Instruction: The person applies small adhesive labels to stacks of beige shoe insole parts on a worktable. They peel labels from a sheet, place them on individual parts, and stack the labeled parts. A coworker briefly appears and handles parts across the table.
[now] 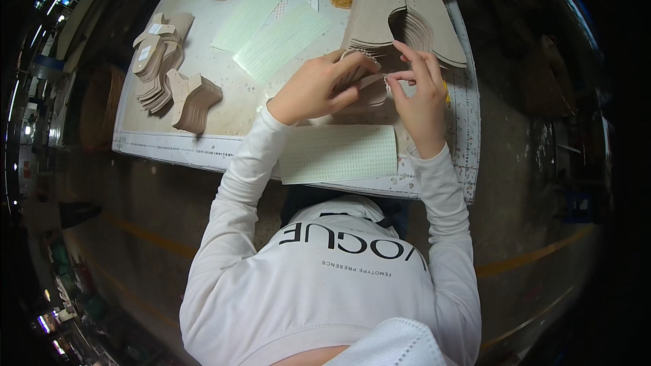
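Note:
My left hand [322, 88] is closed round a small stack of beige cut pieces [369, 91], its thumb along the near side and its fingers over the top. To the right of the stack, my right hand [422, 95] pinches thumb and forefinger together at the pieces' edge. What sits between those fingertips is too small to make out. Just below both hands lies a pale green sheet of small labels [339, 154]. Beyond them stands a tall stack of large curved beige pieces [376, 10], shaped like shoe uppers, close to my right fingertips.
More pale green label sheets [281, 37] overlap farther back. At left are fanned stacks of beige pieces [159, 61] and a smaller stack [194, 98]. A golden-brown round object [342, 1] lies near the far edge. The white-covered table [237, 112] ends close to my body.

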Motion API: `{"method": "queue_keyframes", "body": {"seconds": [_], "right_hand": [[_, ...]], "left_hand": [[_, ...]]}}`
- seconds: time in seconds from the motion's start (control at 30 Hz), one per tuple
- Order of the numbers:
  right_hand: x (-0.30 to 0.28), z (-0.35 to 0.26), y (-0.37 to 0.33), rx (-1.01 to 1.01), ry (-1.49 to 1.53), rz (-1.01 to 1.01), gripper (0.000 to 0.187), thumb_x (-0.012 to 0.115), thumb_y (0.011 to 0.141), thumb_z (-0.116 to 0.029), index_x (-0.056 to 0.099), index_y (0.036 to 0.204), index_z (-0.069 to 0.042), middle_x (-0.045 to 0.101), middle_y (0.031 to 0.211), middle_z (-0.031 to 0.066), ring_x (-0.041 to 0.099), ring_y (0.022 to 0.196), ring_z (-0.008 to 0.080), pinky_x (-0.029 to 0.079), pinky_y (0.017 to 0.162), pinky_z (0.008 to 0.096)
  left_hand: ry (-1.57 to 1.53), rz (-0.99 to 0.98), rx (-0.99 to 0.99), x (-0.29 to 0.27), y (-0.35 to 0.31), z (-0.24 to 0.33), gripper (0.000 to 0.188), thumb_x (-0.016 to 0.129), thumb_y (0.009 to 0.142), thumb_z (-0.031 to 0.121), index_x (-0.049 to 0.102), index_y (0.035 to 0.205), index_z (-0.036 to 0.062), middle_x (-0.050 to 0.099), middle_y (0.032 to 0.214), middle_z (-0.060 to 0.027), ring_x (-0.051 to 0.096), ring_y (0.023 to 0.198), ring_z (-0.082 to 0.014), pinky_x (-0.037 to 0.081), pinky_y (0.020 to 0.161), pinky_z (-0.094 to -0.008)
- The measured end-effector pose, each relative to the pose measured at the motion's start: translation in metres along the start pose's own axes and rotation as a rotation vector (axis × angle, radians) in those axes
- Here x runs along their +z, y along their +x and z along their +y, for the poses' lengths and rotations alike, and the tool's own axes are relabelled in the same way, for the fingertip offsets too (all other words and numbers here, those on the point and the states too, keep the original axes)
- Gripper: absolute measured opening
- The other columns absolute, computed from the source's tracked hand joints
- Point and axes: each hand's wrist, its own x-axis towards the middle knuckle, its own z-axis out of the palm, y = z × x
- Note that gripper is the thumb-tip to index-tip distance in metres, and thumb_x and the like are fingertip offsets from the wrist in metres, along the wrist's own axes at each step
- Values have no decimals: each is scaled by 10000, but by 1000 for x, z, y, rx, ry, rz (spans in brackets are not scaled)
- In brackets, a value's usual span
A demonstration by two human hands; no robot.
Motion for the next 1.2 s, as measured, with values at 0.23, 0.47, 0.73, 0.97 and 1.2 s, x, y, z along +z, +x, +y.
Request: {"method": "queue_keyframes", "body": {"seconds": [0.23, 0.47, 0.73, 0.97, 1.2], "right_hand": [[9, -1, -5, -18, 53, -94, 609, 684, 760, 110, 578, 1318, -108, 556, 1109, 86, 704, 833, 189, 561, 718, 312], [-9, 9, 6, 17, 107, -74, 720, 678, 740, 138, 533, 1391, -135, 529, 1198, 92, 662, 1010, 207, 588, 750, 286], [3, -2, 6, 23, 302, -293, 921, 524, 687, 229, 406, 1500, -187, 413, 1355, 115, 612, 1078, 238, 610, 777, 303], [5, 2, 12, -59, 77, -185, 849, 577, 712, 217, 460, 1455, -176, 433, 1309, 124, 625, 1056, 274, 615, 799, 312], [-5, 5, 12, 118, 288, -190, 810, 580, 743, 205, 468, 1452, -170, 431, 1362, 94, 576, 1216, 256, 627, 854, 340]], "left_hand": [[188, -5, -5, 3, -1, 5, 441, 815, 749, 232, 611, 1132, 153, 633, 998, -128, 667, 862, -346, 554, 739, -409], [158, -15, -27, 5, -2, 5, 456, 835, 719, 200, 615, 1115, 144, 650, 1050, -126, 672, 872, -356, 566, 758, -397], [154, 11, 8, 7, 0, 1, 367, 805, 724, 167, 650, 1056, 159, 619, 970, -124, 659, 822, -342, 549, 714, -410], [235, -14, -28, 5, -3, 8, 406, 853, 709, 289, 654, 1040, 162, 629, 1019, -136, 665, 837, -357, 556, 728, -404], [38, 26, -14, 2, 0, 0, 387, 785, 744, 156, 648, 1106, 159, 628, 1027, -139, 660, 860, -358, 551, 747, -397]]}}
